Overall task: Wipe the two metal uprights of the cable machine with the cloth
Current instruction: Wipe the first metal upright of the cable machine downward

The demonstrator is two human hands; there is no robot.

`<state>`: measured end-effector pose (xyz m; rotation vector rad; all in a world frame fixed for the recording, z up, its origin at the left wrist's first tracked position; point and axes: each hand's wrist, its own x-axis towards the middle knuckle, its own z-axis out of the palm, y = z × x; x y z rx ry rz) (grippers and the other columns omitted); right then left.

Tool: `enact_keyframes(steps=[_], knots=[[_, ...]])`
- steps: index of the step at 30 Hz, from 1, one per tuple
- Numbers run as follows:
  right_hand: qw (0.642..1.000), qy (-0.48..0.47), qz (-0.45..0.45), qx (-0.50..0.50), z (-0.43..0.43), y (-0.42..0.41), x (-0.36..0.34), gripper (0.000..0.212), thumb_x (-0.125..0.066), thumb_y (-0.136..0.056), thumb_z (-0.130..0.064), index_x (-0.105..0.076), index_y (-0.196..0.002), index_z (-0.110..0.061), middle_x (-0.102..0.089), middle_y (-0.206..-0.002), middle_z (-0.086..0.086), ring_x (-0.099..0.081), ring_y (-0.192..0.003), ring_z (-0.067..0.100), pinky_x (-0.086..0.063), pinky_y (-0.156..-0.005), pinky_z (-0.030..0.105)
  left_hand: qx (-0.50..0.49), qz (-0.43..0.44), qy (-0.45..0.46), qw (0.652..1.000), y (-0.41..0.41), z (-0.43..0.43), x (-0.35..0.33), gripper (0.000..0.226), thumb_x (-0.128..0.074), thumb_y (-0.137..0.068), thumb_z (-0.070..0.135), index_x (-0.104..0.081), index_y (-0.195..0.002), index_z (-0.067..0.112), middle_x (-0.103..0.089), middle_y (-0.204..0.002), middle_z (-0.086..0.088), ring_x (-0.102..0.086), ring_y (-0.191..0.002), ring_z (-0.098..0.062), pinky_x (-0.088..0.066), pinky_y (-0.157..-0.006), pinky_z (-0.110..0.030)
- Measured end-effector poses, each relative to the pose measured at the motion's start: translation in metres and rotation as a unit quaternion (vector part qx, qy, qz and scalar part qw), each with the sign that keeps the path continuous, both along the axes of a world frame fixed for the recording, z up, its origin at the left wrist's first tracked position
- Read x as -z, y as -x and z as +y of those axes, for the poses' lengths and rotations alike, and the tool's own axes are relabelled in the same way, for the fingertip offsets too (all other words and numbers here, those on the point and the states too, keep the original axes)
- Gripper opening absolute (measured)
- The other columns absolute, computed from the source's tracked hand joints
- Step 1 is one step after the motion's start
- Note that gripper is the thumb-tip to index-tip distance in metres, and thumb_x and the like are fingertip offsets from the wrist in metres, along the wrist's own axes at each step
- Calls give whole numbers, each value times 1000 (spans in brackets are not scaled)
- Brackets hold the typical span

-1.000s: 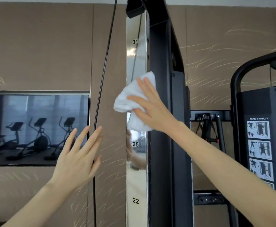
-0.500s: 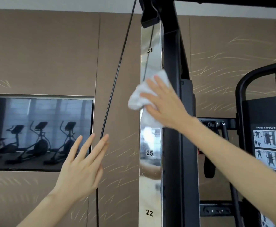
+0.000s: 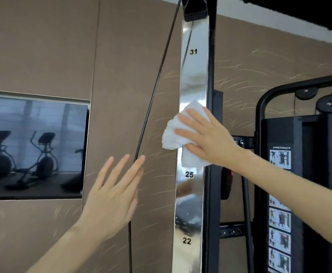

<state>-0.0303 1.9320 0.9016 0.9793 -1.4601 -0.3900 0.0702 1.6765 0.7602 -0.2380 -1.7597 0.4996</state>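
Where the right hand spreads straight fingers over the crumpled white terry cloth, it presses that cloth flat against the mirror-polished, number-stamped metal upright between marks 31 and 25. This is a flat-palm press, not a pinch. The cloth is judged light, soft and compliant, and apt to slip on the slick chrome unless pressure is kept on its bunched middle; its loose left corner overhangs the strip's edge. The upright is judged rigid and fixed. The left hand, fingers extended and holding nothing, is raised beside the thin black cable; whether its fingertips touch the cable cannot be told. Part of the cloth lies hidden under the palm, the upright's foot is cut off below, a black bracket covers its top, and the second upright cannot be identified.
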Motion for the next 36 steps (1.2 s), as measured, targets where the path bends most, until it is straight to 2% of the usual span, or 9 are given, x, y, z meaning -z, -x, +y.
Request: enact_keyframes(steps=[3,5,9,12,19,23,25,32,36], knots=[[995,96,-2,5,-7,-5,-24,42,-40,-95,-34,-60,-126,-14,-45,-142,17,-36,-134,40,-19,-109,60,13,-10,3,1000,9,0,15,45,-37,-93,21,-67,-122,3,-42,-153,-11,-37,-136,-35,-22,-116,-54],[993,114,-18,-4,-15,-6,3,43,-39,-96,-35,-59,-128,-14,-41,-145,16,-29,-137,40,-12,-111,60,19,-16,1,1000,15,-1,25,43,-37,-94,21,-69,-119,5,-43,-152,-9,-39,-136,-34,-23,-116,-54],[999,-16,-49,-3,-16,-7,91,45,-36,-96,-35,-57,-131,-14,-38,-148,13,-26,-140,38,-14,-112,60,43,-26,-25,998,22,1,32,39,-41,-92,24,-70,-112,7,-45,-151,-8,-43,-135,-35,-25,-116,-55],[996,-57,-58,29,-6,-11,98,45,-35,-98,-37,-56,-131,-15,-38,-147,13,-27,-140,34,-13,-115,55,71,-47,-28,996,24,-1,39,37,-47,-88,30,-69,-107,7,-40,-154,-8,-44,-135,-36,-23,-117,-56],[993,96,-53,43,-23,-13,46,41,-39,-97,-30,-48,-134,-14,-36,-148,16,-22,-140,39,-11,-114,58,145,-57,-4,988,25,-9,48,33,-43,-86,25,-68,-98,9,-36,-156,-10,-37,-138,-35,-23,-116,-54],[992,-58,-50,97,-30,-15,107,48,-31,-99,-41,-64,-120,-14,-42,-143,17,-30,-137,37,-19,-112,57,163,-46,23,985,28,-19,55,38,-39,-85,24,-73,-95,8,-49,-145,-10,-40,-134,-35,-24,-114,-53],[989,-88,-58,103,-25,-18,94,47,-32,-99,-43,-65,-117,-14,-43,-137,17,-34,-133,37,-26,-108,56,163,-45,26,985,29,-26,54,40,-39,-87,26,-74,-97,10,-50,-145,-8,-40,-134,-34,-24,-114,-54],[991,-13,27,131,-43,-29,-60,35,-45,-94,-29,-67,-105,-4,-60,-108,20,-48,-116,39,-31,-104,53,194,-43,20,980,49,-39,52,44,-38,-88,30,-76,-102,13,-46,-149,-2,-38,-135,-33,-17,-117,-54],[990,-16,0,140,-53,-29,-49,33,-44,-93,-29,-66,-93,-4,-59,-95,13,-50,-110,36,-31,-104,51,211,-40,7,977,53,-39,53,43,-39,-87,31,-76,-103,14,-44,-149,-1,-38,-135,-33,-16,-118,-54]])
